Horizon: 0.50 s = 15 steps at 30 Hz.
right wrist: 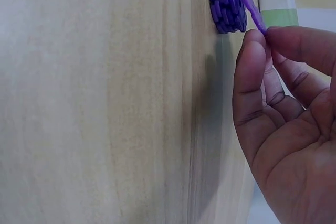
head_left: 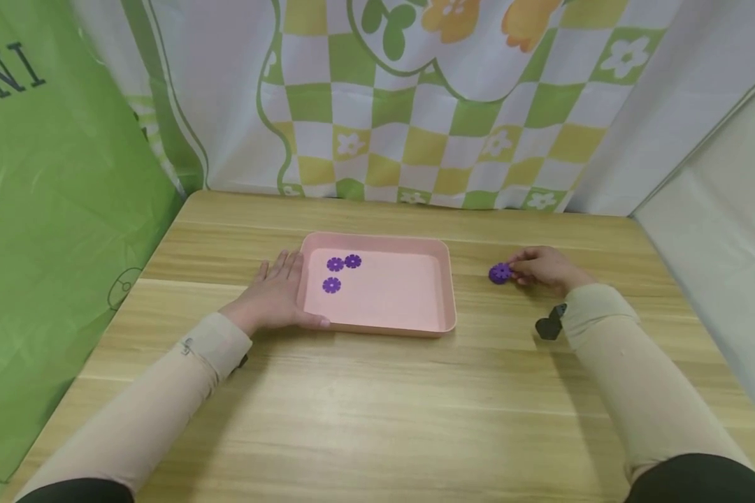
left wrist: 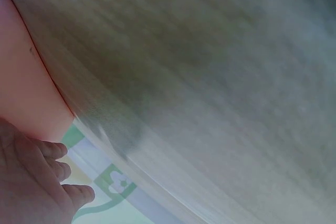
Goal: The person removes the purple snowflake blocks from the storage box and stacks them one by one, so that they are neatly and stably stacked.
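In the head view a shallow pink tray (head_left: pixel 390 290) lies on the table. My left hand (head_left: pixel 273 299) rests against its left wall, fingers straight and thumb along the front edge. Three purple notched discs (head_left: pixel 331 285), flower-like interlocking pieces, lie flat at the left inside the tray. To the right of the tray, my right hand (head_left: pixel 546 268) pinches one purple disc (right wrist: pixel 254 13) by its rim between thumb and fingertips. That disc tilts against the top of a short stack of like discs (right wrist: pixel 226 6), which stands on the table.
The wooden table (head_left: pixel 377 419) extends back to a green, white and yellow checked curtain (head_left: pixel 415 133). Green fabric (head_left: pixel 56 230) hangs along the left side and white fabric (head_left: pixel 723 209) along the right. A black device (head_left: pixel 550 325) sits at my right wrist.
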Available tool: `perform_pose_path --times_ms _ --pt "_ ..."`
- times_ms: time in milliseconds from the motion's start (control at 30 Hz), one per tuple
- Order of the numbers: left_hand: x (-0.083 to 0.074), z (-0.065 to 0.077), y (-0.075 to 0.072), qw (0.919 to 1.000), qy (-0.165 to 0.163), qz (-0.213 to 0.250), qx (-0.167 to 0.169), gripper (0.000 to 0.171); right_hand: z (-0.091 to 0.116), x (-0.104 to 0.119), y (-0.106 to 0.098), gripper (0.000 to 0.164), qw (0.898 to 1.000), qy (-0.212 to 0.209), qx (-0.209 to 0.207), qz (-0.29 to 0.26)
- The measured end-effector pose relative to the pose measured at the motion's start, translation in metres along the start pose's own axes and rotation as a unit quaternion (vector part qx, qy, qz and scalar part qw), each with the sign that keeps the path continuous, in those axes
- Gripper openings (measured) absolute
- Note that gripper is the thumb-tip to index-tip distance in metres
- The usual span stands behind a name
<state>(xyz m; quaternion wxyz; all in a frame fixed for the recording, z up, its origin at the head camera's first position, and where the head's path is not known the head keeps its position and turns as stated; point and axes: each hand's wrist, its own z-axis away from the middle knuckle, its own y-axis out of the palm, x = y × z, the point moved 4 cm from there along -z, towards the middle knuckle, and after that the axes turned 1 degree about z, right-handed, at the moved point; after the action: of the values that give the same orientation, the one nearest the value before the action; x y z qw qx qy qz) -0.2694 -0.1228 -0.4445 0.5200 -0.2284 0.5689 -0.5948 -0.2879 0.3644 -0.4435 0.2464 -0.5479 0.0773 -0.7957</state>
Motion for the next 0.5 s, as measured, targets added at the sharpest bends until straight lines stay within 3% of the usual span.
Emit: perform_pose_path --times_ms 500 --pt "-0.0005 -0.0004 -0.0005 1.0000 -0.003 -0.001 0.008 0.155 -0.0013 -0.0037 0.0009 0.033 1.000 0.005 0.002 0.005"
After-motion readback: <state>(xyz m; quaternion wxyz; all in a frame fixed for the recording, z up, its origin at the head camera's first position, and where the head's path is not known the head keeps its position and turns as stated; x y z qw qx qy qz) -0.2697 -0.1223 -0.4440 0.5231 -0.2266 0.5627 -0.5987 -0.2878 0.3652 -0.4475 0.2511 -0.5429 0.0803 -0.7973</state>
